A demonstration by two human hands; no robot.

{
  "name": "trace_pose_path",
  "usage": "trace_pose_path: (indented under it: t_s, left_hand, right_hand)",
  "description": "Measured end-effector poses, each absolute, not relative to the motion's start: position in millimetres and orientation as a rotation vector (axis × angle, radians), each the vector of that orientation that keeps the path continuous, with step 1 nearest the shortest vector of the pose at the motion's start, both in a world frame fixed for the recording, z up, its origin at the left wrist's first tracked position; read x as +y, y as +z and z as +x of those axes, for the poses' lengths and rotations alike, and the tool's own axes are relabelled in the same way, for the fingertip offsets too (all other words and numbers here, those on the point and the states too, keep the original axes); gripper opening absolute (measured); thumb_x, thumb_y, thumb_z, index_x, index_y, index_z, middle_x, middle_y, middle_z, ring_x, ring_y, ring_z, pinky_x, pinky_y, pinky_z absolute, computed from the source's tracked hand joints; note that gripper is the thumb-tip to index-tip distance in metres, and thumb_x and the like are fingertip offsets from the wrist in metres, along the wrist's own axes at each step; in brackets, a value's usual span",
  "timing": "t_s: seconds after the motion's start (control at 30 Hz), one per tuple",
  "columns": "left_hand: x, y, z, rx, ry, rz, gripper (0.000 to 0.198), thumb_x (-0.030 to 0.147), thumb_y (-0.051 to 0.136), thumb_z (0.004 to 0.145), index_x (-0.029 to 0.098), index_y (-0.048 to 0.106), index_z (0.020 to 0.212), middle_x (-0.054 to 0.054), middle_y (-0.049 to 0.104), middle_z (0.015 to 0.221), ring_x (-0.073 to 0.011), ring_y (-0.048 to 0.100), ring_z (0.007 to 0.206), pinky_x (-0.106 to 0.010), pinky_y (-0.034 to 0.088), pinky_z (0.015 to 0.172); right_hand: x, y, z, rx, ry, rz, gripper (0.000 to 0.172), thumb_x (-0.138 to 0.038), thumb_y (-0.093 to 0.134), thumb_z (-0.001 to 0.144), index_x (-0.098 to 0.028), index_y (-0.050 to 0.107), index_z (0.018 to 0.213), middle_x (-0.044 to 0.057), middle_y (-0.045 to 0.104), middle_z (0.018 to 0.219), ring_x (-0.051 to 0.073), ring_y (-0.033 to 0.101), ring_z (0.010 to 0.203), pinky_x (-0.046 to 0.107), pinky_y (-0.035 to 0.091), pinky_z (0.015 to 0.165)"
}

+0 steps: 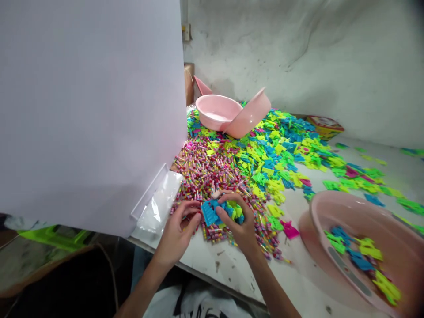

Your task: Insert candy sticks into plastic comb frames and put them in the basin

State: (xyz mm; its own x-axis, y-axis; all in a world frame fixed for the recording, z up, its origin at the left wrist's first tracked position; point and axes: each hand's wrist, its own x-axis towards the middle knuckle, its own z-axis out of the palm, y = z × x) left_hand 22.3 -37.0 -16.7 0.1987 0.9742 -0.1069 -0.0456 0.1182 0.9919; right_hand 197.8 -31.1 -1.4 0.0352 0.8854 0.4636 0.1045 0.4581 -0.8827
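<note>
Both hands are positioned above the near edge of the sticks (212, 170); take them as the dial centre.

Right hand (242, 221): grasping a blue piece (208, 213) between thumb and fingers, with yellow pieces (236, 208) gathered behind it in the same grip. This hold probably keeps several pieces together while leaving the blue piece exposed toward 9 o'clock.

Left hand (178, 234): fingers curled, thumb near the fingertips, just beside the blue piece. Whether it grips a stick or touches the blue piece cannot be told; the posture suggests fine handling.

Sticks lie from 11 to 1 o'clock, closest to the hands, presumably for short reach. Loose pieces (281, 148) in blue, green, yellow and pink spread beyond them, toward 1 and 2 o'clock.

Containers:
- Near basin (308, 227), 3 to 4 o'clock: stands on the table (232, 276); holds a few blue, green and yellow pieces. Placement on the right-hand side appears chosen for access.
- Flat basin (212, 119), 12 o'clock, far: upright among loose pieces; contents not discernible.
- Tilted basin (253, 117), 1 o'clock, far: overlaps the flat basin, apparently parked to save space; interior hidden.
- Bag (160, 203), between 9 and 10 o'clock: clear, lying flat; contents cannot be determined.
</note>
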Motion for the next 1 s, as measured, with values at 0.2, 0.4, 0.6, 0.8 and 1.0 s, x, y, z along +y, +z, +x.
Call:
trace_pose_path:
  t_s: [0.2, 0.4, 0.6, 0.8, 1.0]
  left_hand:
    - [-37.1, -12.5, 18.6, 0.967, 0.927, 1.127, 0.028, 0.038, 0.070, 0.084, 0.018, 0.061, 0.100, -0.003, 0.066, 0.090, -0.0153, 0.066, 0.079, -0.027, 0.057, 0.069]
    - [-43.2, -13.0, 21.5, 0.956, 0.940, 1.134, 0.031, 0.044, 0.056, 0.093, 0.018, 0.057, 0.109, -0.002, 0.062, 0.085, -0.0136, 0.063, 0.065, -0.026, 0.053, 0.055]
    - [-32.5, -3.7, 19.5, 1.049, 0.880, 1.314, 0.026, 0.043, 0.055, 0.094, 0.020, 0.061, 0.105, -0.002, 0.062, 0.092, -0.0112, 0.056, 0.074, -0.021, 0.045, 0.061]
    - [-30.4, -1.8, 16.4, 1.071, 0.815, 1.441, 0.033, 0.046, 0.045, 0.098, 0.025, 0.060, 0.118, -0.001, 0.063, 0.094, -0.0121, 0.056, 0.074, -0.024, 0.046, 0.068]
    - [-33.4, 0.0, 10.9, 1.086, 0.786, 1.547, 0.033, 0.048, 0.048, 0.096, 0.023, 0.061, 0.113, -0.005, 0.063, 0.105, -0.0196, 0.060, 0.093, -0.030, 0.048, 0.081]
  right_hand:
    - [-36.6, -7.0, 202.3, -1.411, 0.672, -0.961, 0.014, -0.016, 0.066, 0.087, -0.027, 0.064, 0.095, 0.000, 0.065, 0.104, 0.017, 0.061, 0.102, 0.025, 0.050, 0.084]
    - [-43.0, -14.4, 204.5, -1.334, 0.702, -1.034, 0.010, -0.020, 0.064, 0.089, -0.027, 0.063, 0.096, 0.002, 0.065, 0.113, 0.019, 0.060, 0.109, 0.030, 0.047, 0.091]
    - [-47.6, -18.5, 202.8, -1.260, 0.696, -1.038, 0.009, -0.021, 0.065, 0.088, -0.027, 0.063, 0.095, 0.002, 0.066, 0.108, 0.021, 0.061, 0.106, 0.033, 0.047, 0.089]
    - [-51.0, -18.8, 201.4, -1.295, 0.737, -0.958, 0.012, -0.018, 0.066, 0.087, -0.027, 0.062, 0.095, 0.004, 0.065, 0.108, 0.023, 0.060, 0.105, 0.037, 0.048, 0.087]
    - [-50.2, -13.7, 196.8, -1.356, 0.653, -0.978, 0.011, -0.017, 0.066, 0.086, -0.026, 0.062, 0.092, 0.004, 0.065, 0.102, 0.025, 0.059, 0.107, 0.037, 0.048, 0.086]
